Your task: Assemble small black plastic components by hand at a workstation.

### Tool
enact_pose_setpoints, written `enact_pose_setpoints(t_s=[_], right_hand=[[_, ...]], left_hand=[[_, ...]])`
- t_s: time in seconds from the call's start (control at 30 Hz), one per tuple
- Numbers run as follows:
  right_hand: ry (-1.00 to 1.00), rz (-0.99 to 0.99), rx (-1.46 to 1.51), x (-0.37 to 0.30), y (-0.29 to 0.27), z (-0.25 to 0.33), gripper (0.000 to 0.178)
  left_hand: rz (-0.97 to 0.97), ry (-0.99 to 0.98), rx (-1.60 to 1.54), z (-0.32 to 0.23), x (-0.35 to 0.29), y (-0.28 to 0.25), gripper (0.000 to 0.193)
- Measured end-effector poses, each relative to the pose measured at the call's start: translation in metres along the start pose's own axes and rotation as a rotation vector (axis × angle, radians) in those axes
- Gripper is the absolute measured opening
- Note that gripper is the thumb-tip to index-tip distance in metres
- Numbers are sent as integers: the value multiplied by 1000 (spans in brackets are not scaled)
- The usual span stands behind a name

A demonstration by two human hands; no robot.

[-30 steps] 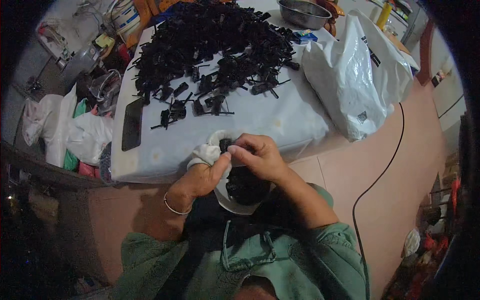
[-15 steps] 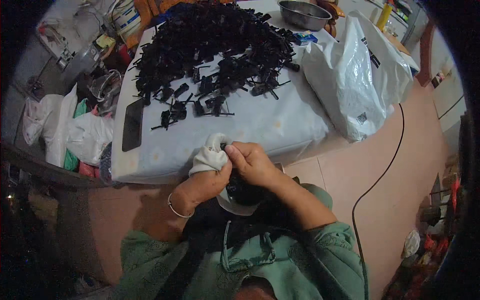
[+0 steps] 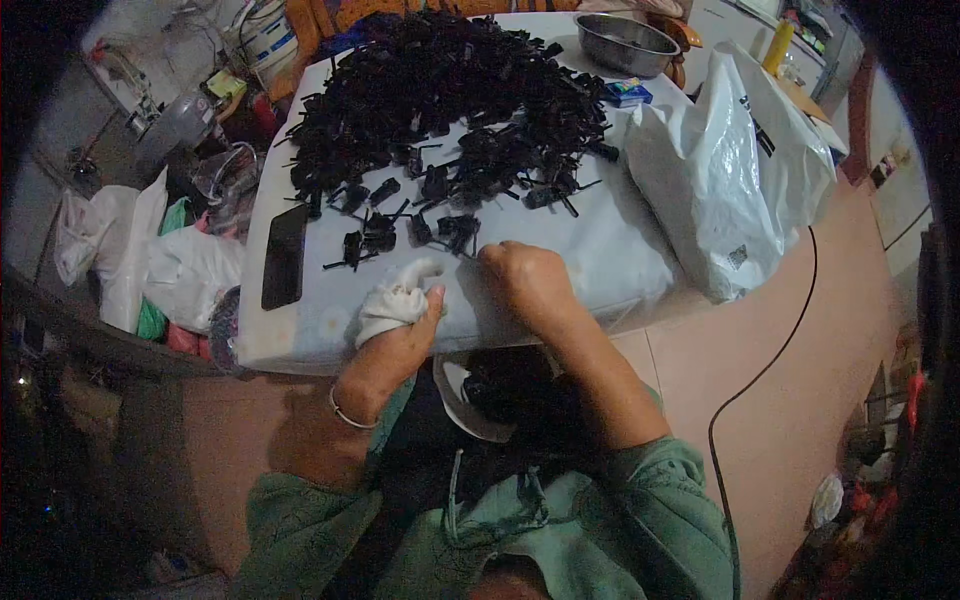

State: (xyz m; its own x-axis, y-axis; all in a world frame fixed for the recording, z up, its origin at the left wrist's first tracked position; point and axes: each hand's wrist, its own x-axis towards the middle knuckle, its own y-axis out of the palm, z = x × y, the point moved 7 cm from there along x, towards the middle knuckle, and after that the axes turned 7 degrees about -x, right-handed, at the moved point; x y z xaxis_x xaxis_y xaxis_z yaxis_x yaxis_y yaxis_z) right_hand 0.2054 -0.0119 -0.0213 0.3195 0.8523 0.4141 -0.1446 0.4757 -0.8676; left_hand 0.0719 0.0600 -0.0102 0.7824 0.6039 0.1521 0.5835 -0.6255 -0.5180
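Note:
A bunched white cloth (image 3: pixel 395 300) covers the fingers of my left hand (image 3: pixel 395 345), which grips it over the table's near edge, thumb pointing up along it. My right hand (image 3: pixel 525 285) is over the tabletop with its fingers curled in. Its fingertips are beside a small black plastic part (image 3: pixel 458 234) with thin stems; whatever they may hold is hidden. Beyond lies a large heap of similar black parts (image 3: pixel 430 100). Below my hands, at my lap, a white-rimmed container (image 3: pixel 462 405) holds dark pieces, partly in shadow.
A black phone (image 3: pixel 284 258) lies on the white-covered table (image 3: pixel 620 270) at the left. To the right stands a big white plastic bag (image 3: pixel 700 180), with a metal basin (image 3: pixel 625 45) behind. Stuffed bags (image 3: pixel 195 275) sit left of the table. A black cable (image 3: pixel 770 365) crosses the floor.
My hands, together above the lap container before, are now apart. The right hand has moved forward to the near parts; the left has shifted slightly left with the cloth.

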Motion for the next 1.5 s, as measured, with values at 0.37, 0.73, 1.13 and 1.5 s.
enact_pose_setpoints(t_s=[0.37, 0.73, 1.13, 1.5], right_hand=[[-192, -197, 255, -21, -30, 16, 13], [-303, -331, 160, -28, -59, 31, 13], [-423, -274, 291, -36, -51, 51, 16], [210, -208, 746, -31, -34, 12, 15]], left_hand=[[-30, 261, 234, -36, 22, 10, 20], [39, -186, -186, -20, 9, 12, 27], [100, -34, -433, -14, 0, 21, 29], [270, -127, -517, -24, -6, 36, 34]])
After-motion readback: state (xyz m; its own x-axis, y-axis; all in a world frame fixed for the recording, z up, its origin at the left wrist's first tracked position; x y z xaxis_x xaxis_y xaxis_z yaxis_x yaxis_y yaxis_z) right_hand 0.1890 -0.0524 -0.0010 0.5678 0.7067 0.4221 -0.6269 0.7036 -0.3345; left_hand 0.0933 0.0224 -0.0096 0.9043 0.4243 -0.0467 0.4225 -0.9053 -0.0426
